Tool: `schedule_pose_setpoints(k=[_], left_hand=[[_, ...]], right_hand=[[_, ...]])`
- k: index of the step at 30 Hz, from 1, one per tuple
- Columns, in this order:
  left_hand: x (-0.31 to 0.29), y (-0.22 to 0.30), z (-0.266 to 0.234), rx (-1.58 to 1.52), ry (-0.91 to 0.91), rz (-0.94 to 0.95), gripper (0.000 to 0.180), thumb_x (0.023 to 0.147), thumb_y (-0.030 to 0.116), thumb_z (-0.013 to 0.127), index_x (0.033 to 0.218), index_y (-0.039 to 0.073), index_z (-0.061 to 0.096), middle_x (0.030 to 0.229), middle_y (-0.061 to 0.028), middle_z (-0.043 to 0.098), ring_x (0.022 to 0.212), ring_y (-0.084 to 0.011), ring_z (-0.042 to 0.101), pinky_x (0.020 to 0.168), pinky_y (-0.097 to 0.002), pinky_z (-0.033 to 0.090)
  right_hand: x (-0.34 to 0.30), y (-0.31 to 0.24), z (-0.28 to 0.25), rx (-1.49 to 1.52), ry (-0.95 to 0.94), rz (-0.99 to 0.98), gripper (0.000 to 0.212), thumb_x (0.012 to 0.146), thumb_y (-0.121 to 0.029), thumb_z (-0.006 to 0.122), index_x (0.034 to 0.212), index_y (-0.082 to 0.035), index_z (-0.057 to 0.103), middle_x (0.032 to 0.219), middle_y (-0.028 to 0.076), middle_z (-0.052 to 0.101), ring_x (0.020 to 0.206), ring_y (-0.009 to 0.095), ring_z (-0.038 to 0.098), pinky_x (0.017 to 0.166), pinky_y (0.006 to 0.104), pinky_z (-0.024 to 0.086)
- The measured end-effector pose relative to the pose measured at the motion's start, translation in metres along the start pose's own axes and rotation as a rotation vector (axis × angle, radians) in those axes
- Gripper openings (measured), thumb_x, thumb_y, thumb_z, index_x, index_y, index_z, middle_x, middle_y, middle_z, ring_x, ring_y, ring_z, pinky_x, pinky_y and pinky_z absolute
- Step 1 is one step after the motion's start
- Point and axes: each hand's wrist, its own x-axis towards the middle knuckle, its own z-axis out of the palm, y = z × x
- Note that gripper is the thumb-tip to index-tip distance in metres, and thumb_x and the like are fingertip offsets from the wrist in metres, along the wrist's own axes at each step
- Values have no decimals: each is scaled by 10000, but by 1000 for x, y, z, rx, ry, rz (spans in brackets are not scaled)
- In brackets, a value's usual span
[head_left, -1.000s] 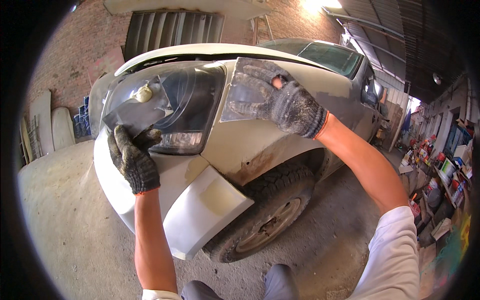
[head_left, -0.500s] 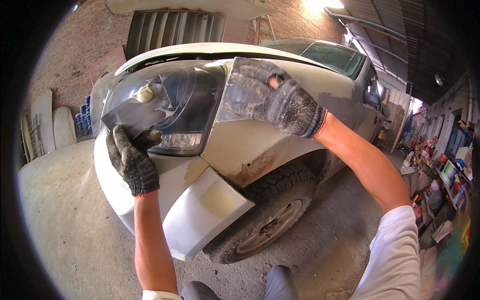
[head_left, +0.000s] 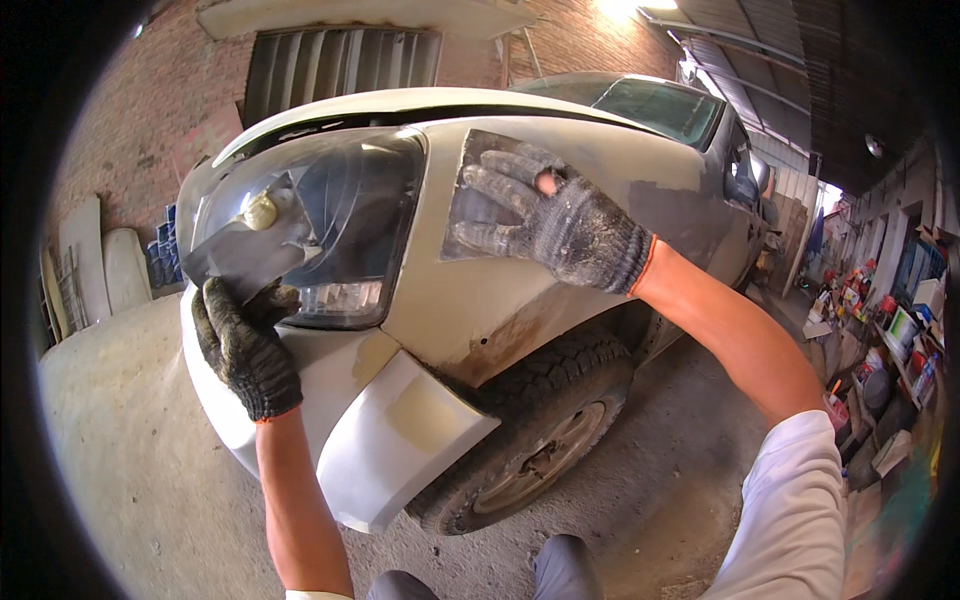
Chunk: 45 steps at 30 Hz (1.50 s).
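Note:
My left hand (head_left: pixel 245 350), in a dark knitted glove, grips a thin dark plate (head_left: pixel 235 245) in front of the headlight (head_left: pixel 375 210). A pale yellowish lump of putty (head_left: pixel 259 210) sits on that plate. My right hand (head_left: pixel 570 215), gloved too, has its fingers spread over a thin grey spreader sheet (head_left: pixel 480 205) at the front fender (head_left: pixel 440 300); its thumb is hidden. A hole in this glove bares a bit of finger. Dull filler patches and a rusty brown area mark the fender of the pale car.
Below the fender, a loose-edged bumper corner (head_left: pixel 400 440) juts out beside the front tyre (head_left: pixel 530 430). Cluttered shelves (head_left: pixel 900 340) line the right side. Panels (head_left: pixel 85 265) lean on the brick wall (head_left: pixel 110 140) at left.
My right hand and the spreader sheet have shifted right and slightly down along the fender, away from the headlight. My left hand still holds the plate. The view has shifted slightly.

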Motion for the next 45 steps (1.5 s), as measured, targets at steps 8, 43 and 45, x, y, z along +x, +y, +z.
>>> schedule_pose_setpoints(k=[8,43,45], left_hand=[[1,-3,-1,-2,-12,6,236,1025,233,438,1061,16,524,853,-125,621,620,-255,657,590,-349,557],[20,2,53,-161,81,-31,277,994,195,459,1122,-48,495,951,-182,623,763,-360,698,714,-411,602],[28,-7,47,-199,100,-27,292,985,179,461,1165,-52,471,966,-181,610,760,-378,697,721,-432,602]], right_hand=[[-33,0,3,119,-48,126,491,870,-135,443,1309,-312,575,1500,70,367,1361,285,367,1118,426,341],[-6,-4,-8,2218,449,445,410,953,-201,493,1362,-235,498,1440,120,415,1369,291,371,1149,506,290],[1,10,-1,1602,348,356,374,953,-207,487,1317,-264,553,1436,115,419,1361,304,372,1147,493,289]])
